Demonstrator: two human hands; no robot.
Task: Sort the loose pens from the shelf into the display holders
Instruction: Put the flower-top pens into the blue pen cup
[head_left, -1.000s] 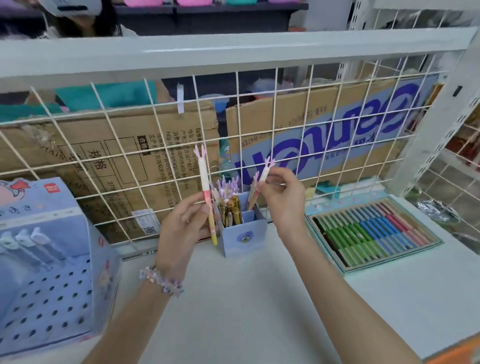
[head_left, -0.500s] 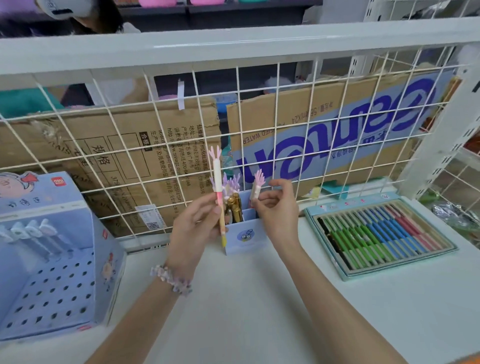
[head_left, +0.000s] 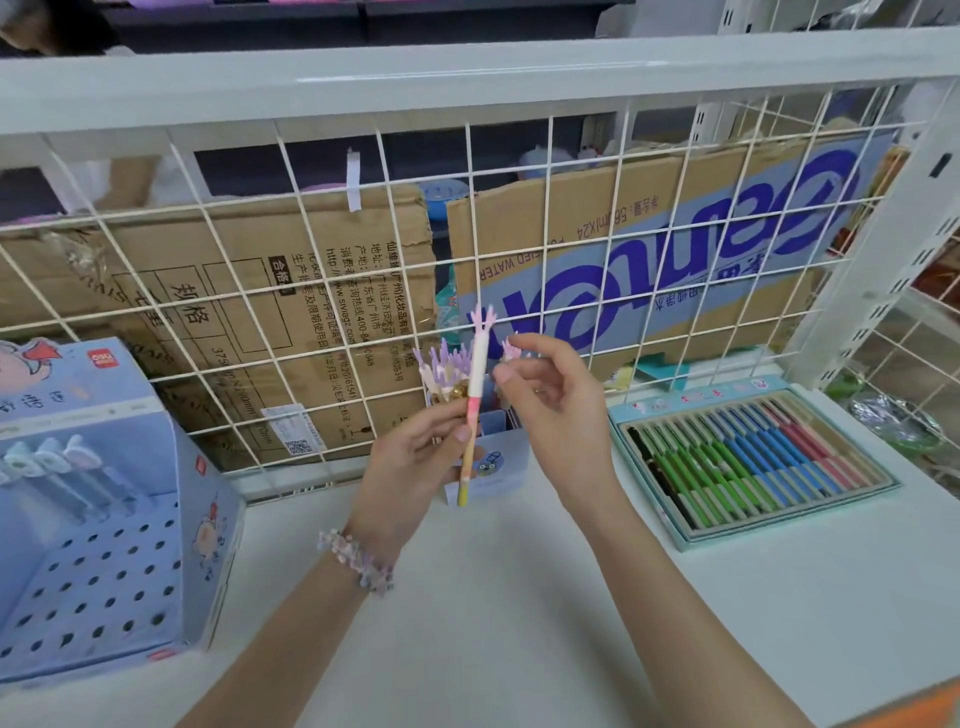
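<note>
A: Where do you stand with the pens?

B: Your left hand (head_left: 410, 457) pinches one pen with a white, pink and yellow barrel and a pale coral-shaped cap (head_left: 474, 400), upright, just in front of the small blue card holder (head_left: 493, 462) on the white shelf (head_left: 519, 623); your right hand (head_left: 550, 400) is beside it with its fingers loosely curled, thumb and forefinger close together near a pinkish cap; I cannot tell whether it pinches that pen or has let go.

A: And what is already done?

B: The small holder already carries a bunch of pens with lilac coral-shaped caps (head_left: 441, 364), so part of the sort looks finished; the pen in your left hand is not yet in any holder.

A: What is left, then?

B: At least that one pen, I judge; the large blue display box with a perforated base (head_left: 104, 566) at the left holds only a few pale-capped pens (head_left: 52, 457) in its back row, and most of its holes stand open; the flat tray of green, blue and red pens (head_left: 748, 457) at the right looks full.
</note>
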